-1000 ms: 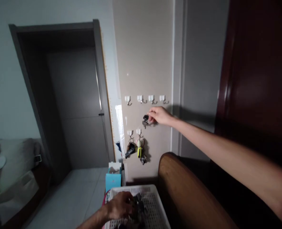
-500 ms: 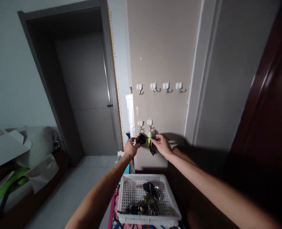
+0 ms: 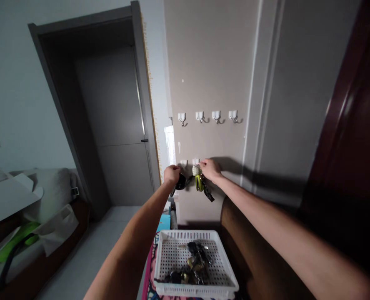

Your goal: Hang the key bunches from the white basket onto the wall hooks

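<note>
My left hand (image 3: 171, 174) is closed at the lower left wall hook (image 3: 183, 163), gripping a bunch of keys with a black fob (image 3: 181, 182) that dangles under the fingers. My right hand (image 3: 210, 170) pinches the top of a second key bunch beside the lower right hook (image 3: 196, 161). On that bunch hang a pale knitted-looking ball (image 3: 196, 170), a yellow-green tag (image 3: 199, 183) and a dark key piece (image 3: 208, 193). The fingers hide both key rings, so I cannot tell whether either sits on its hook.
Above is a row of several white hooks (image 3: 216, 116). Below my hands, a white perforated basket (image 3: 163, 254) holds more dark and brass-coloured keys (image 3: 196, 260), on a patterned surface with a pink edge. A grey door (image 3: 110, 108) is at left, a cluttered sofa (image 3: 52, 183) at far left.
Both hands have moved up towards the lower hooks. My right hand has shifted from the yellow-green tag to the top of its bunch; my left hand now grips its keys from above.
</note>
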